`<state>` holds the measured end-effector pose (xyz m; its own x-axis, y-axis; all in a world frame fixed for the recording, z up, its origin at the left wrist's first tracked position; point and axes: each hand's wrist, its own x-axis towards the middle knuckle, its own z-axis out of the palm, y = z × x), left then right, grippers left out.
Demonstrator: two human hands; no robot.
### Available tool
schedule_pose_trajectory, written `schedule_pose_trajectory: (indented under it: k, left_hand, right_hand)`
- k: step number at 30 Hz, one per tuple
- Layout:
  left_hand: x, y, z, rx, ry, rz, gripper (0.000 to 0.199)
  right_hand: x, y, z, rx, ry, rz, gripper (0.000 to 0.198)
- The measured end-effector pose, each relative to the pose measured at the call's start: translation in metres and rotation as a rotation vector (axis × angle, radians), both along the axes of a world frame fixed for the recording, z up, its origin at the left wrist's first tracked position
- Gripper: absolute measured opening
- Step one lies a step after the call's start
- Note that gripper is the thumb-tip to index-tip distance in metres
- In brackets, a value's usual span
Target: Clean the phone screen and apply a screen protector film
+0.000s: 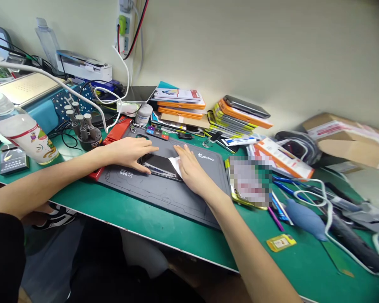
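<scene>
A black smartphone (159,165) lies flat on a grey work mat (151,192), its dark glossy face up and catching light. My left hand (129,152) spans the phone's left end, thumb at the near edge and fingers stretched along the far edge. On the phone's right end rests my right hand (191,170), fingers extended and close together. A piece of white wipe (176,165) sticks out from under that hand, against the glass. The right palm hides the rest of the wipe and the phone's right end.
Behind the mat stand a white jar (144,114) and stacked orange boxes (181,110). A screwdriver holder (86,136) and a bottle (28,134) are at left. To the right lie a blue air blower (305,219), a yellow packet (281,243) and cables.
</scene>
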<state>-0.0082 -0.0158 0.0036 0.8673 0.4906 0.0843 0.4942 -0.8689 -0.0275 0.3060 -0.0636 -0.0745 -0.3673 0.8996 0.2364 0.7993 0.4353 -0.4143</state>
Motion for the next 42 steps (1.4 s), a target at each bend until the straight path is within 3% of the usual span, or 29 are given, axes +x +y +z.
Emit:
schedule_pose_trajectory:
  k: [4,12,18,20,26,29,33,37,42]
  left_hand:
    - [0.001,0.002,-0.004,0.004,-0.009,-0.007,0.074]
    - [0.002,0.004,-0.003,0.015,0.000,0.001,0.073]
    - [0.003,0.002,-0.005,0.030,-0.007,0.001,0.072]
    - [0.004,0.002,-0.006,0.031,-0.016,0.000,0.073]
    - [0.003,0.001,-0.004,0.028,-0.007,0.019,0.072]
    - [0.003,0.000,-0.003,0.021,-0.004,0.013,0.070]
    - [0.002,0.001,-0.003,0.010,-0.011,0.014,0.068]
    - [0.001,0.000,0.002,0.018,-0.010,0.014,0.068]
    - [0.003,-0.007,0.007,0.008,0.006,0.074,0.070]
  right_hand:
    - [-0.001,-0.019,-0.002,0.020,-0.010,0.023,0.066]
    - [-0.007,0.021,0.002,-0.059,0.015,-0.073,0.068]
    - [-0.009,-0.026,0.003,-0.031,-0.023,-0.050,0.071]
    - [-0.010,-0.029,0.004,-0.024,-0.047,-0.057,0.072]
    - [-0.009,0.024,0.000,-0.090,-0.028,-0.131,0.073]
    - [0.001,0.030,-0.004,-0.080,-0.003,-0.128,0.071]
    - [0.021,0.013,-0.003,-0.015,0.038,-0.124,0.065]
    - [0.030,0.001,0.010,0.123,0.012,-0.134,0.046]
    - [0.043,-0.002,0.024,0.234,0.081,-0.379,0.028]
